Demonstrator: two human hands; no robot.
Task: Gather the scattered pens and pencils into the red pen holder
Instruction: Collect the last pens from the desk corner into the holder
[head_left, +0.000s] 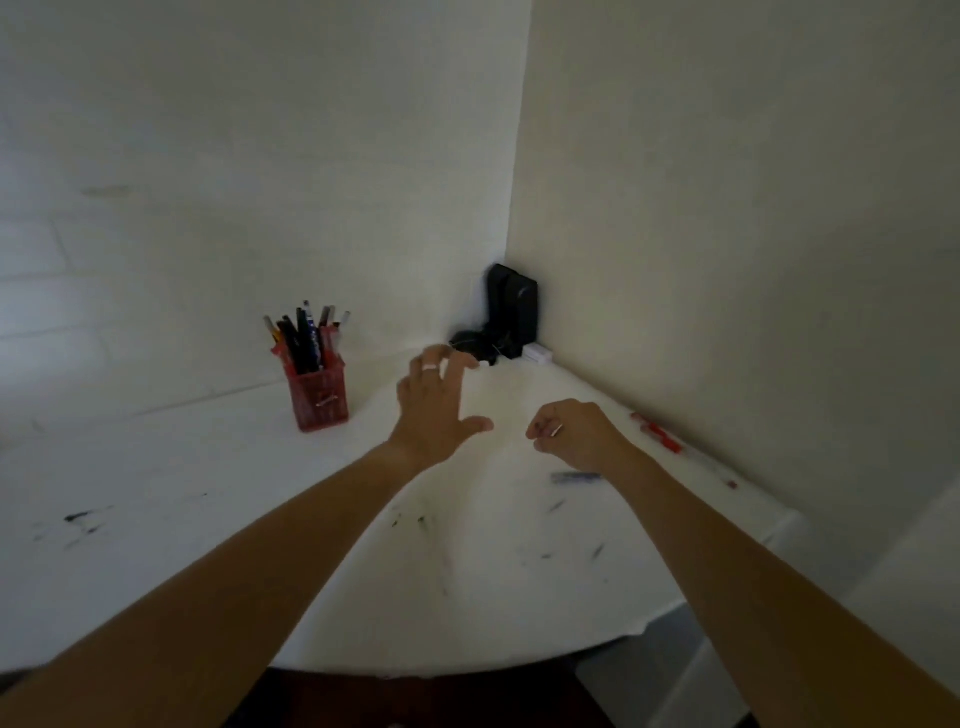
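Pens (306, 338) fill holder (321, 397); left grip (439, 410) released, right grip (576, 431) curled, contents perhaps hidden.

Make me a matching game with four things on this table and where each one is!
Things:
1. red pen holder
2. black case
3. red pens
4. blue pen

Places:
A. lying along the right wall
B. leaning in the corner of the walls
C. lying on the table beside the right wrist
D. standing near the back wall, left of the left hand

Pairs: 1-D, 2-B, 3-A, 4-C
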